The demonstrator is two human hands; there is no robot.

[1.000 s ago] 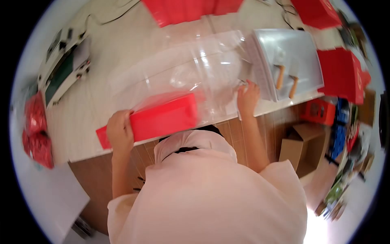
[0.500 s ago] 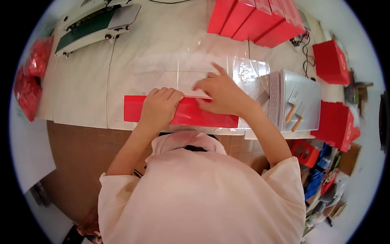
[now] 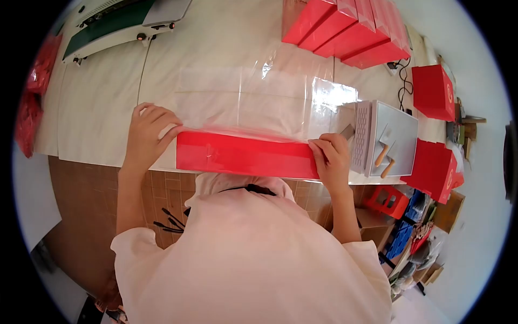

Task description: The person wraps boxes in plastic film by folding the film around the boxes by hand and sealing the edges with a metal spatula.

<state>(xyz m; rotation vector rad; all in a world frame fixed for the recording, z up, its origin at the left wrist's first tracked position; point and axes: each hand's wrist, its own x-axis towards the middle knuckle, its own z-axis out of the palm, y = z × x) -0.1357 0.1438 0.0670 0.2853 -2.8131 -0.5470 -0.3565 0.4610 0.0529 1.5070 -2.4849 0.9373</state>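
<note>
A long, flat-sided red box point(image 3: 245, 155) lies along the near edge of the table, its face glossy. Clear plastic film point(image 3: 270, 116) spreads over the table behind it and meets its upper edge. At the box's upper left corner is my left hand point(image 3: 148, 132), fingers bent and thumb tip against the corner. My right hand point(image 3: 333, 156) grips the opposite end, thumb and fingers pinched at the upper right corner. Whether film is also caught in either hand cannot be made out.
Several red boxes in clear wrap point(image 3: 348, 32) stand at the back right. A white tray point(image 3: 396, 140) holds wooden-handled scrapers point(image 3: 384, 154). A green-and-white machine point(image 3: 116, 27) sits at the back left. More red boxes point(image 3: 433, 93) stand on the right, beside a black cable point(image 3: 403, 86).
My left hand has moved left off the box's middle to its left end. The right hand has come down and right to the other end. The box has shifted slightly right.
</note>
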